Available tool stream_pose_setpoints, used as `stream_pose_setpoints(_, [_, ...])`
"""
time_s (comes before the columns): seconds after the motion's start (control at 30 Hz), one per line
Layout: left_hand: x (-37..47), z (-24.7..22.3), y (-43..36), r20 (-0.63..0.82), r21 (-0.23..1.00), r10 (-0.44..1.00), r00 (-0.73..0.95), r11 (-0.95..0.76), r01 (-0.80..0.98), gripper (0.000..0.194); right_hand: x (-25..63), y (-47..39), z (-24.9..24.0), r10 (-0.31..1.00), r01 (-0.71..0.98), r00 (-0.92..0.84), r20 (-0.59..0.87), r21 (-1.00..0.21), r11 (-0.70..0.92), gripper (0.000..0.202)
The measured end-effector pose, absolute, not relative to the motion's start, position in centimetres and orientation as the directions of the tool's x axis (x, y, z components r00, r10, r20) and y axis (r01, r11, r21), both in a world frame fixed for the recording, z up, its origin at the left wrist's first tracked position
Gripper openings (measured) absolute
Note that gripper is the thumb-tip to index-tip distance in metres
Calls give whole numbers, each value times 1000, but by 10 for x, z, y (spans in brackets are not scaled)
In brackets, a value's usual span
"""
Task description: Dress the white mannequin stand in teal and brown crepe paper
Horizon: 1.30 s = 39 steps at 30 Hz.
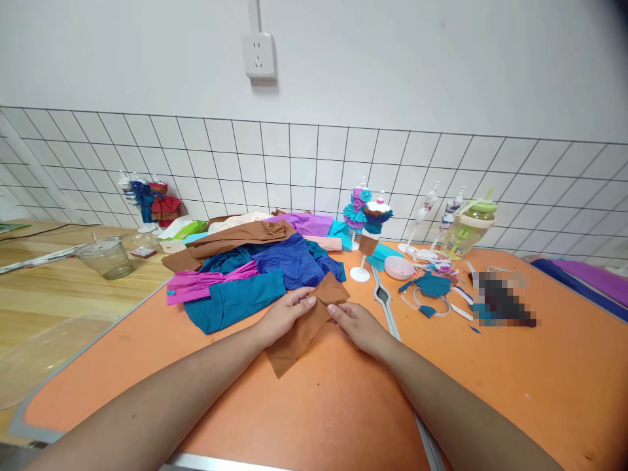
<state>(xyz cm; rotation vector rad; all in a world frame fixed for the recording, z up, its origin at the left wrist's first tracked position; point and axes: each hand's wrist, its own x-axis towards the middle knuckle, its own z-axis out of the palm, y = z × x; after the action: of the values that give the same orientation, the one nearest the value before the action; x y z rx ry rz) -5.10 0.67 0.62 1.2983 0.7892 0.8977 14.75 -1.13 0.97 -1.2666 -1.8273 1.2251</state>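
Observation:
Both hands hold a piece of brown crepe paper point(294, 340) over the front middle of the orange table. My left hand point(287, 314) is closed on its upper left part, thumb on top. On the other side, my right hand point(358, 324) pinches the paper near a fold, with the top corner bent over between the hands. Just beyond the left hand lies a heap of crinkled sheets, among them a teal sheet point(245, 304), a blue sheet point(289, 258) and a magenta sheet point(196, 282). Past the right hand stands a small dress form point(377, 219) in teal, brown and white, on a white base.
A white bowl point(399, 267), teal scraps point(432, 286) and a green-lidded bottle point(468, 229) are at the right, beside a pixelated dark patch. At the left are a clear cup point(105, 258) and more dressed forms point(161, 203). A grey seam point(385, 304) crosses the table.

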Motion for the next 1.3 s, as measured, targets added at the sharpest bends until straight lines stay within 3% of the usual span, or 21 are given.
stream_pose_setpoints(0.27, [-51,7,6,16,991,895,446,44,-126,54,146,-13,9,923,398,-369,-107,-916,52,48])
stream_pose_setpoints(0.5, [-49,8,7,50,994,892,450,-2,-108,59,144,-13,10,932,375,-351,-90,-926,52,47])
stream_pose_setpoints(0.67, [-49,9,6,7,999,935,354,-24,44,39,143,-13,11,937,376,-339,-85,-925,52,46])
stream_pose_setpoints(0.73, [-50,9,7,3,995,943,332,-36,93,40,143,-14,11,938,382,-335,-89,-923,49,46])
stream_pose_setpoints(1.1, [-49,8,9,20,999,939,344,-33,32,41,145,-12,5,921,410,-364,-139,-912,25,53])
stream_pose_setpoints(1.3, [-48,8,7,56,990,937,346,-96,100,37,145,-13,5,916,418,-377,-140,-908,33,49])
